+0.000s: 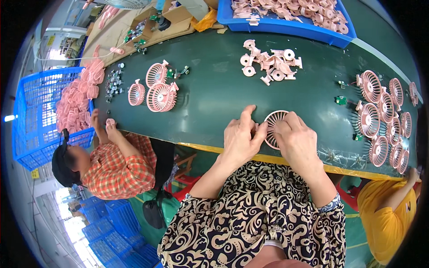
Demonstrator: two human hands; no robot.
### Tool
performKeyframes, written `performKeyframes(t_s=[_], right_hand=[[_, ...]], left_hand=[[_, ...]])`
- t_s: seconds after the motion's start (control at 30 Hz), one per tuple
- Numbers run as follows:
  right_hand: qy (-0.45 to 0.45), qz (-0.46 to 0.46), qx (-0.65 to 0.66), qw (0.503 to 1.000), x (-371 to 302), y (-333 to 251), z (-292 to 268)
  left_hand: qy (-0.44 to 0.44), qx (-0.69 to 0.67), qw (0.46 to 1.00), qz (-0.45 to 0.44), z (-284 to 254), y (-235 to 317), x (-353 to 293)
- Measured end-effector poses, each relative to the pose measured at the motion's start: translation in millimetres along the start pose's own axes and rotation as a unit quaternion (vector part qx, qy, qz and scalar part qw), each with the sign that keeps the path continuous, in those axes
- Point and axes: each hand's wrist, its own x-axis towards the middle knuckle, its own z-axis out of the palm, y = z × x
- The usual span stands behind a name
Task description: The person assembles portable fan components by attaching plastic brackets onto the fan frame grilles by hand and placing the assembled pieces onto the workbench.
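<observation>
Both hands at frame centre: left hand (241,138) and right hand (296,138) pinching round pink plastic fan grille (272,127), fingers curled on rim, flat on dark green bench (214,94) near front edge.
</observation>
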Motion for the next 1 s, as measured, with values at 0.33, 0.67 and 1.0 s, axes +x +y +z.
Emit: performKeyframes(t_s=[0.33, 0.67, 1.0], right_hand=[[0.001, 0.003, -0.008, 1.0, 3, -2, -1], [0.022, 0.028, 0.074, 0.997, -6, -1, -7], [0.07, 0.014, -0.043, 0.997, -34, 63, -34]], left_hand=[[-0.019, -0.005, 0.998, -0.056, -2, 8, 2], [0.028, -0.027, 0.998, -0.046, 8, 8, 1], [0.009, -0.109, 0.994, 0.0, 3, -5, 4]])
